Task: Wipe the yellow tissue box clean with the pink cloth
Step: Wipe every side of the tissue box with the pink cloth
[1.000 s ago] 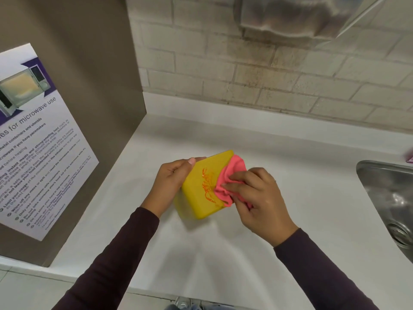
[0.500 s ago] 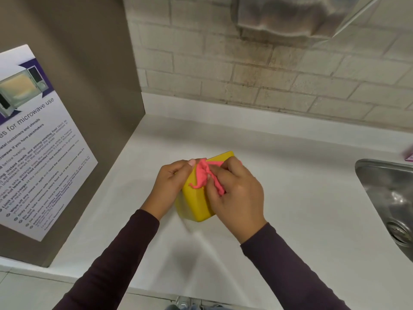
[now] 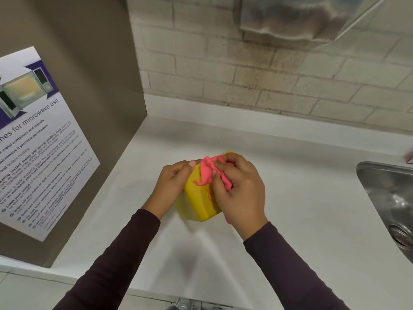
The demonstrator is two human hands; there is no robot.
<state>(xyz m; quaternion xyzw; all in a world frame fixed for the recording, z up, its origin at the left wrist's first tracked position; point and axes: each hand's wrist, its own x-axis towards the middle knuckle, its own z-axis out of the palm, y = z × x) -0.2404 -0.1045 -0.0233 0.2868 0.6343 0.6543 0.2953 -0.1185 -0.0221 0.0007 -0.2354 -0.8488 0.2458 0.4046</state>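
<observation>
Where the yellow tissue box [image 3: 196,203] sits: at the middle of the white desk [image 3: 295,198], tipped up between two hands with its broad face turned toward the onlooker. Whether its lower corner touches the desk cannot be told from here.
Left hand [image 3: 173,184]: at the box's 9 o'clock side, grip clamped on the box, fingers curled round its edge and the thumb lying along the upper rim.
Right hand [image 3: 242,191]: at the box's 3 o'clock side, grip clamped on the pink cloth [image 3: 207,173], curled fingers pressing it against the yellow face.
Pink cloth: bunched and creased, lying on the box near its 12 o'clock corner, one loose end trailing toward 9 o'clock. A scrap of pink shows under the heel of the right hand.
Orange marking [image 3: 209,195]: a scrawl on the yellow face, partly covered by the right fingers, too little showing to read.
Dark sleeves [image 3: 111,265]: both arms reach in from 6 o'clock.
Steel sink [image 3: 366,175]: set into the desk at 3 o'clock, well apart from the box, with its drain low at the right edge.
Notice [image 3: 40,142]: a printed sheet on microwave use, with a picture of a microwave, fixed to a brown panel [image 3: 89,63] at 9 o'clock.
Brick wall [image 3: 245,81]: pale and stained, at 12 o'clock, with a metal fixture [image 3: 290,16] mounted above.
</observation>
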